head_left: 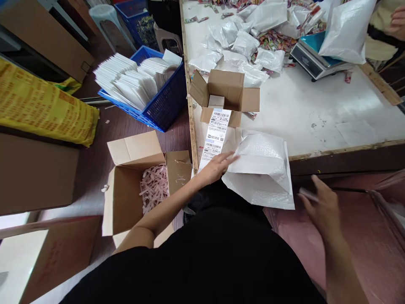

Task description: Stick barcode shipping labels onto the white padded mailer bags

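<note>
A white bubble mailer [257,162] lies over the table's near edge, its mouth gaping toward me. My left hand [217,166] rests at the mailer's left side, fingers stretched out and fingertips touching it. To the right of the mailer and apart from it is my right hand [324,207], blurred by motion. Between its thumb and fingers shows a thin pale strip [308,194], too smeared to identify. A strip of printed barcode labels [217,133] runs from an open small carton [226,84] down beside my left hand.
Filled white mailers [243,44] and small colourful packets [275,42] cover the table's back. A scale [311,57] bears a plump white mailer [348,29]. At left stand a blue crate [164,99] of flat mailers and a carton [126,198] holding pink shredded paper. Another person's hand [398,21] shows top right.
</note>
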`<action>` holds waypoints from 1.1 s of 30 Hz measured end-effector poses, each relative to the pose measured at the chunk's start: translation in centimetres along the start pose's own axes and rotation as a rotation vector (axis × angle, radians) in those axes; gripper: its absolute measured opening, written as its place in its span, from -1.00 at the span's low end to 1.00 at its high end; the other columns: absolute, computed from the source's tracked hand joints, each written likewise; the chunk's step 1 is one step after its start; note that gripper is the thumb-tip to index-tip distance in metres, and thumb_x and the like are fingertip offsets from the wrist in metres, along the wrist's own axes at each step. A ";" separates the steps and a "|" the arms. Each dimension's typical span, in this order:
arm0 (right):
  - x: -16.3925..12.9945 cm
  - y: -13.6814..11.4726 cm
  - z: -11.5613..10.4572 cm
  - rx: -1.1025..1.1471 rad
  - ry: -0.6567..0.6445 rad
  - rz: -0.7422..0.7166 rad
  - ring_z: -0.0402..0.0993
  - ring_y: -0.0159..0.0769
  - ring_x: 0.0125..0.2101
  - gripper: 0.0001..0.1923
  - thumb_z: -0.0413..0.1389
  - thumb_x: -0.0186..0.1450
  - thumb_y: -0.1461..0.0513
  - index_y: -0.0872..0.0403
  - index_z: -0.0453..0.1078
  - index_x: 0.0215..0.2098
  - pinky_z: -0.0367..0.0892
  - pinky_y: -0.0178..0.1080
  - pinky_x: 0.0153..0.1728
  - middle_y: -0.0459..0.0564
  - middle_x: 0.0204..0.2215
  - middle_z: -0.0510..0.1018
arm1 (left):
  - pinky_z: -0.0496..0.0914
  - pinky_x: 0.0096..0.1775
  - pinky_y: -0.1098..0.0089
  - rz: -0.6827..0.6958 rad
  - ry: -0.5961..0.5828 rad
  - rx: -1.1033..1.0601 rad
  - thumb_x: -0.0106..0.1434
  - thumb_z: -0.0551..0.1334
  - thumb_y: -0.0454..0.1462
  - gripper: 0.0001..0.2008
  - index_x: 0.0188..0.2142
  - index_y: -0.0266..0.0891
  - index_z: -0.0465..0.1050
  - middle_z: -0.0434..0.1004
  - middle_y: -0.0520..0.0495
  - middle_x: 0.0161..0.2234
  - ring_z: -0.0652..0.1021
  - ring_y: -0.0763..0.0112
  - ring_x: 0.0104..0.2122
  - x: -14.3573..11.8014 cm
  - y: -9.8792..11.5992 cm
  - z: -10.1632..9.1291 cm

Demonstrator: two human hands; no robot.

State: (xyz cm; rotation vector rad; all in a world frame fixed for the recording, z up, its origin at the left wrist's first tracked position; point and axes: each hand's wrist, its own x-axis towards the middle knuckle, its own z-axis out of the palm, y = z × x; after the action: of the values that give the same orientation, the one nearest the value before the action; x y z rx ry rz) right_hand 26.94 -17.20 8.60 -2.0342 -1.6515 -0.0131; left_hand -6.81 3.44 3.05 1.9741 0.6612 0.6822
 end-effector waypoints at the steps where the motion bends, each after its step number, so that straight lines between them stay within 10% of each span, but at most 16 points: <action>1: 0.3 0.0 1.2 0.033 -0.046 -0.062 0.50 0.02 -0.03 -0.55 0.09 0.34 0.02 0.01 0.45 0.12 0.34 0.07 -0.03 0.22 0.00 0.56 | 0.25 0.16 0.13 0.102 -0.075 0.037 0.32 0.10 -0.35 -0.66 0.02 -0.10 0.51 0.53 -0.13 0.07 0.45 0.22 0.13 0.1 -0.1 -0.2; 4: 0.7 -0.4 4.2 0.204 -0.076 -0.084 0.55 -0.18 -0.26 -0.74 0.09 0.34 0.09 0.01 0.59 -0.24 0.39 -0.13 -0.16 0.06 -0.25 0.65 | 0.27 0.12 0.12 0.134 -0.110 0.016 0.33 0.16 -0.27 -0.80 -0.21 -0.13 0.59 0.63 -0.13 -0.12 0.53 0.18 0.00 0.3 -0.7 0.0; 11: -0.1 -1.7 8.8 0.717 0.207 0.832 0.27 -0.43 -0.59 -0.53 0.36 0.00 -0.08 0.14 0.45 -0.43 0.21 -0.33 -0.58 -0.14 -0.59 0.44 | 0.17 -0.47 0.42 -0.578 0.251 -0.322 0.21 0.29 -0.03 -0.58 -0.61 -0.23 0.29 0.25 0.07 -0.64 0.30 0.48 -0.57 1.1 -1.4 3.7; 16: -2.4 -3.1 10.0 1.330 -0.162 1.185 -0.15 -0.61 -0.70 -0.50 0.41 0.00 0.00 0.05 0.20 -0.48 -0.08 -0.43 -0.74 -0.31 -0.65 0.14 | 0.25 -0.44 0.47 -0.821 0.364 -0.632 -0.02 0.49 -0.21 -0.62 -0.30 -0.24 0.36 0.39 0.07 -0.47 0.41 0.50 -0.49 2.0 -0.4 4.6; 20: -2.6 -6.2 11.1 1.685 -0.212 1.087 -0.05 -0.53 -0.63 -0.51 0.38 0.08 0.10 0.02 0.10 -0.49 0.07 -0.44 -0.67 -0.28 -0.60 0.07 | 0.41 -0.26 0.37 -0.655 0.500 -0.866 0.16 0.40 -0.13 -0.51 0.00 -0.22 0.30 0.52 -0.11 -0.20 0.53 0.38 -0.29 3.5 1.1 4.5; 25: -1.9 -10.6 12.7 1.597 -0.446 0.892 -0.01 -0.46 -0.60 -0.46 0.20 0.16 -0.25 0.01 0.26 -0.39 0.01 -0.36 -0.69 -0.14 -0.49 0.28 | 0.33 0.11 0.22 -0.327 0.665 -0.543 0.22 0.36 -0.12 -0.54 0.05 -0.21 0.33 0.40 -0.25 0.14 0.45 0.22 0.08 1.6 3.7 1.1; 29: -1.2 -15.2 12.2 1.447 -0.753 0.615 0.04 -0.43 -0.63 -0.45 0.03 0.29 -0.27 0.01 0.24 -0.46 0.10 -0.30 -0.64 -0.16 -0.57 0.20 | 0.42 -0.05 0.23 -0.386 0.275 -0.658 0.20 0.35 0.01 -0.53 -0.04 -0.23 0.41 0.53 -0.21 -0.09 0.56 0.25 -0.15 -3.7 5.5 1.1; 33: 2.2 -19.9 13.3 1.266 -0.512 0.300 0.39 -0.27 -0.35 -0.53 -0.06 0.39 -0.18 0.00 0.28 -0.39 0.39 -0.17 -0.26 -0.05 -0.41 0.39 | 0.39 -0.39 0.39 -0.479 -0.049 -0.852 0.18 0.34 0.07 -0.47 -0.06 -0.28 0.44 0.51 -0.05 -0.41 0.51 0.41 -0.48 -7.9 4.5 2.6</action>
State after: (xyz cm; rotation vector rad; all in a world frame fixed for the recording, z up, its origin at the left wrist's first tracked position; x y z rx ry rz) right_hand 5.19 -7.50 5.39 -1.2366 -1.0344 1.3677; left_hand -9.78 -5.43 4.32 0.9959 0.6368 0.4930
